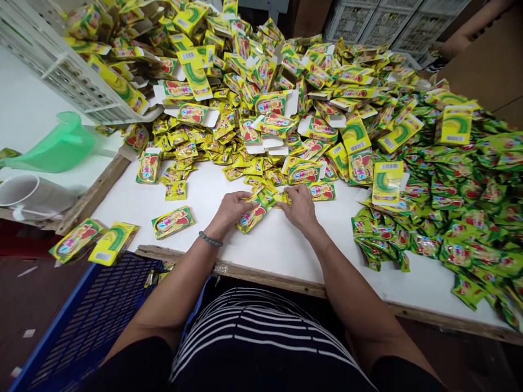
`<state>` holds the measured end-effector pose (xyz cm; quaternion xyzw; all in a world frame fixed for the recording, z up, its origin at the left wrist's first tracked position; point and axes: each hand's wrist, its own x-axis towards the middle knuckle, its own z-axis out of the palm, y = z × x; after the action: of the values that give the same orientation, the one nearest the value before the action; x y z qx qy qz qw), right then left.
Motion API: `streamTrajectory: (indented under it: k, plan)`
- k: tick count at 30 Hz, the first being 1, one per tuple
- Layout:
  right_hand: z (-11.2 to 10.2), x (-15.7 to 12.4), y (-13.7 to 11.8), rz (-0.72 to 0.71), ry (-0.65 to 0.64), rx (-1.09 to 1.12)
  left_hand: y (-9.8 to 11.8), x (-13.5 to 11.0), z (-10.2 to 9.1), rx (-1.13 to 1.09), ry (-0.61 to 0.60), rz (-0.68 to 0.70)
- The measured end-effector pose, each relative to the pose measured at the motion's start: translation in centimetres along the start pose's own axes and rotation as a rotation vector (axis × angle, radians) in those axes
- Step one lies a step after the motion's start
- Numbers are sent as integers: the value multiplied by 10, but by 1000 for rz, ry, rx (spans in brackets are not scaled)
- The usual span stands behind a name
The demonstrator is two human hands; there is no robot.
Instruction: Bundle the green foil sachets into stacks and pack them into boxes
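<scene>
My left hand (233, 209), a bead bracelet on its wrist, is closed on a small yellow-green candy box (250, 219). The box lies tilted just above the white table, and green shows at its upper end. Close to that end, my right hand (301, 206) has thumb and fingers pinched on a small yellow packet (279, 198), partly covered by the fingers. Loose yellow packets (223, 149) are heaped just beyond both hands. Another candy box (174, 222) lies flat to the left of my left hand.
Open-flapped boxes (269, 103) are piled across the back. Green packets (457, 218) spread over the right side. At left are a white crate (61, 65), a green scoop (57, 144) and a white mug (38, 196). A blue basket (98, 310) stands below the wooden table edge (261, 275).
</scene>
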<state>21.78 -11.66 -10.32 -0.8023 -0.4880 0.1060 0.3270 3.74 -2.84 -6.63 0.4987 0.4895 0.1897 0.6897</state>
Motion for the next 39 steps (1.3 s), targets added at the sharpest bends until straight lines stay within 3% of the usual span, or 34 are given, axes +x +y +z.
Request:
streamTrajectory:
  k: [5, 10, 14, 18, 22, 29, 33, 39]
  plan:
    - [0, -3, 12, 26, -41, 71, 3, 0, -2, -3, -6, -28]
    - [-21, -9, 23, 250, -15, 510, 6, -2, -1, -51, -38, -52]
    - [-35, -9, 19, 185, -44, 780, 5, -5, 3, 17, -131, -53]
    - [-42, -8, 15, 142, -185, 808, 5, -8, 8, 82, -205, -48]
    - [-45, -7, 16, 164, -224, 862, 6, -9, 10, 69, -215, -48]
    - [-35, -11, 11, 76, -390, 735, 3, -7, 11, 67, -293, -52]
    - [-33, -15, 3, 51, -396, 632, 1, -7, 13, 74, -293, -3]
    - [-22, -16, -5, 47, -284, 610, -1, -6, 14, 29, -378, 13]
